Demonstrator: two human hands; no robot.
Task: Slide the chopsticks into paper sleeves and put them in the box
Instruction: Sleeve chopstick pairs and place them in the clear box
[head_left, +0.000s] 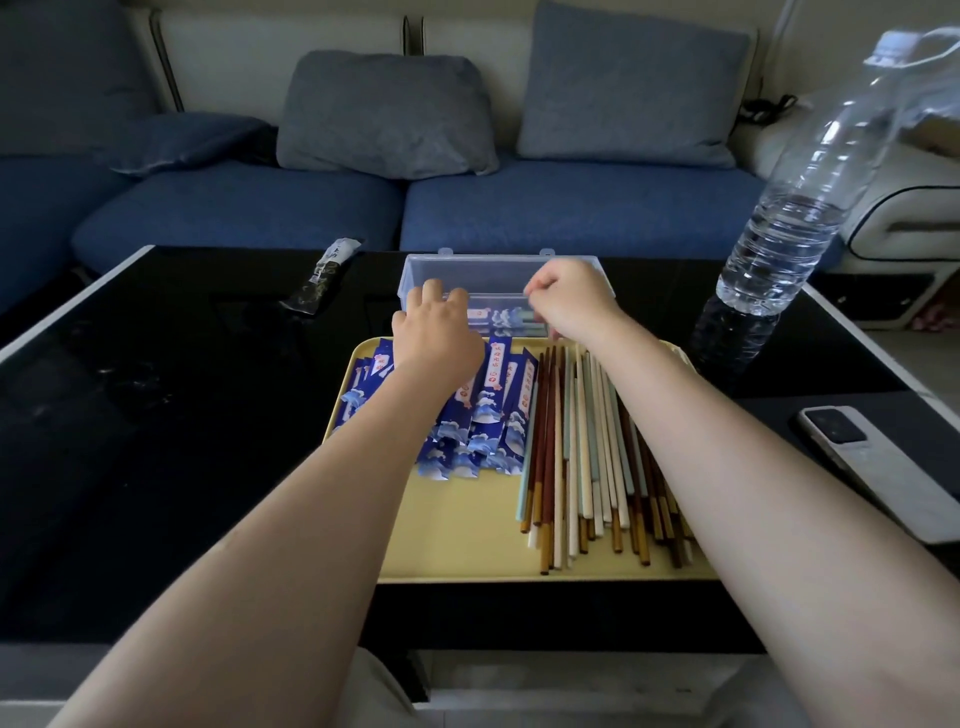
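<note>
Blue sofa (467, 208) behind black table (156, 415); both hands at box (467, 270), grips unclear

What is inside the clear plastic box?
Inside the clear plastic box lies at least one sleeved chopstick pair, its blue wave-print paper showing between the hands. The left hand and right hand cover both ends, so the count is hidden.

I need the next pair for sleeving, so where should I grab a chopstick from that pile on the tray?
Probably by the near ends of the chopsticks, coming from above on the near side with the right hand. They lie lengthwise on the tray, splayed apart at the near ends, so one can be pinched free there; farther up they pack tightly.
</note>
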